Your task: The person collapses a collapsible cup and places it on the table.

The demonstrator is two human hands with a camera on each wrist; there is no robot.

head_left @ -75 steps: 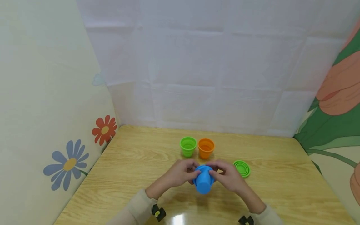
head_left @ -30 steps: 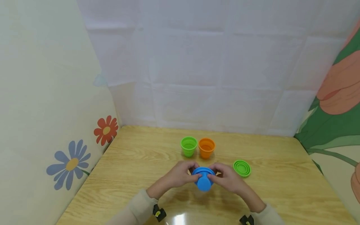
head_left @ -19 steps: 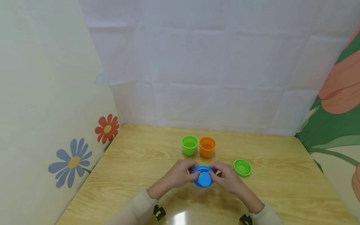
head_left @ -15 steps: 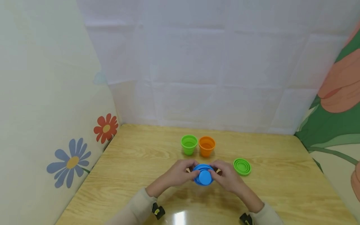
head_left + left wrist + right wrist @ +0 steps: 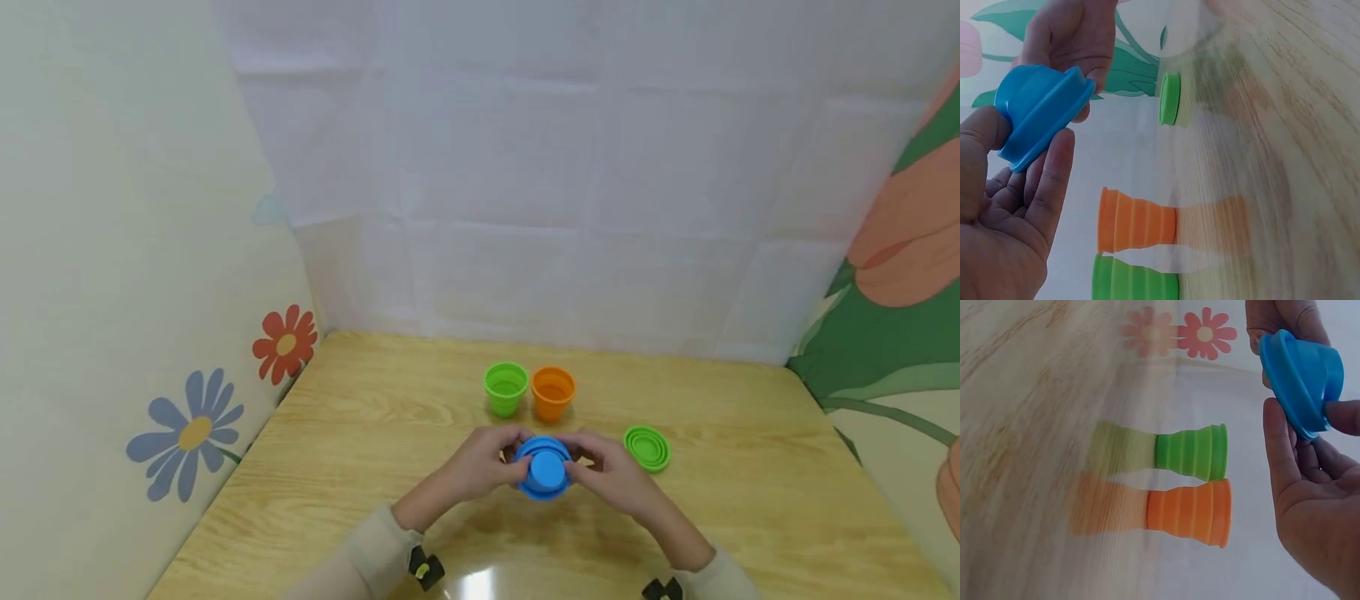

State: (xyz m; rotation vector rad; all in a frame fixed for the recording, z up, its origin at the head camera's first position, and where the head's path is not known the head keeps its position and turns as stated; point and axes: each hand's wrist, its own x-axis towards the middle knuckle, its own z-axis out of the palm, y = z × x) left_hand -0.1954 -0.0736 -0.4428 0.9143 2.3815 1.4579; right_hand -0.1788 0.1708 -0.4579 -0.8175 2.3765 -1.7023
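Observation:
A blue collapsible cup (image 5: 546, 471), partly folded into its rings, is held above the table between both hands, its round base toward me. My left hand (image 5: 483, 463) grips its left side, thumb on the base side and fingers behind the rim. On the other side my right hand (image 5: 611, 473) pinches it the same way. The wrist views show the cup (image 5: 1041, 112) side-on, the thumb pressing near its base and the fingers along the rim. Beyond the hands stand an upright green cup (image 5: 506, 390) and an orange cup (image 5: 552, 393), side by side.
A flattened green collapsible cup (image 5: 647, 449) lies on the wooden table (image 5: 360, 408) to the right, just past my right hand. A white cloth (image 5: 480, 183) hangs behind the table's far edge. Flower-patterned panels flank both sides.
The blue cup has gone from a tall, extended shape to a shorter one, its base pushed in toward the rim. Both hands stay in nearly the same place; the other cups have not moved.

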